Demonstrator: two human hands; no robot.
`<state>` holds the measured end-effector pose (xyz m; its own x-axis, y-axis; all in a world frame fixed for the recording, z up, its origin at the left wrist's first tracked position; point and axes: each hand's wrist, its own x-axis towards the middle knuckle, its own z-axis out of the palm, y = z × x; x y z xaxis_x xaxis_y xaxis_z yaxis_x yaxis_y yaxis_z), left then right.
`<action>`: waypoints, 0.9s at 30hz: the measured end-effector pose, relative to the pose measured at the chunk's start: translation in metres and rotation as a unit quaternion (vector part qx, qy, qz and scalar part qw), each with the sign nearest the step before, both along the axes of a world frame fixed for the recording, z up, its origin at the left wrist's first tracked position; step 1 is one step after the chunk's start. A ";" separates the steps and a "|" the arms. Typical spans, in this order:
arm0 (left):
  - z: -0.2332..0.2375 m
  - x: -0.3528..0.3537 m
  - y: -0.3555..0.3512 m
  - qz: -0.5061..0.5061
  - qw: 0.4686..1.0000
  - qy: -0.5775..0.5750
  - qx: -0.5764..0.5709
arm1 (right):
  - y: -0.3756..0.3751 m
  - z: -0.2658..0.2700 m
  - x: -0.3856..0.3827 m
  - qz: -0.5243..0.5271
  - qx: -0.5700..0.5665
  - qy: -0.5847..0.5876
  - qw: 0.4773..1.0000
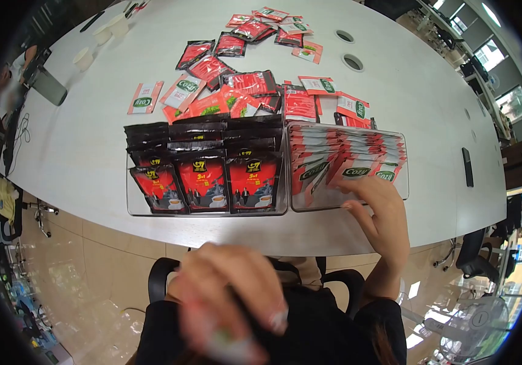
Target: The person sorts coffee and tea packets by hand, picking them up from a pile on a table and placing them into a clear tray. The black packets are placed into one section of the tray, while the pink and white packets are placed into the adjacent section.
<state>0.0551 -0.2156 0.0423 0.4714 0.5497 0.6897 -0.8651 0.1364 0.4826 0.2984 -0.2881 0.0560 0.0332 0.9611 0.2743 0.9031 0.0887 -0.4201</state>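
Note:
My left hand (230,280) is raised close to the camera and blurred by motion. Its fingers are curled around a smeared red, white and green packet (227,344) that looks like a Cozy tea sachet. Over the right clear tray (315,207), my right hand (382,213) has its fingertips at the front Cozy tea sachets (353,171), with thumb and fingers apart. Rows of these sachets stand in that tray, some leaning. Beside it, the left clear tray (206,214) holds rows of upright black-and-red G7 coffee sachets (200,179).
Behind the trays lies a loose spread of coffee sachets (248,82) and tea sachets (183,90). Pale cups (83,59) and a dark tumbler (49,86) stand at the left. Two round holes (353,62) pierce the white table. A dark phone-like object (467,167) lies at the right.

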 end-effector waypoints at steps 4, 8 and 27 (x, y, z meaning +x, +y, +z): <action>-0.043 0.010 0.006 0.119 0.931 0.311 0.148 | -0.005 0.004 -0.005 0.031 0.065 0.123 0.990; -0.052 0.026 0.000 0.164 0.889 0.353 0.240 | -0.005 0.012 -0.030 0.134 0.072 0.225 0.962; -0.048 0.015 -0.001 0.122 0.929 0.340 0.084 | 0.019 0.003 -0.016 0.167 -0.065 0.090 0.980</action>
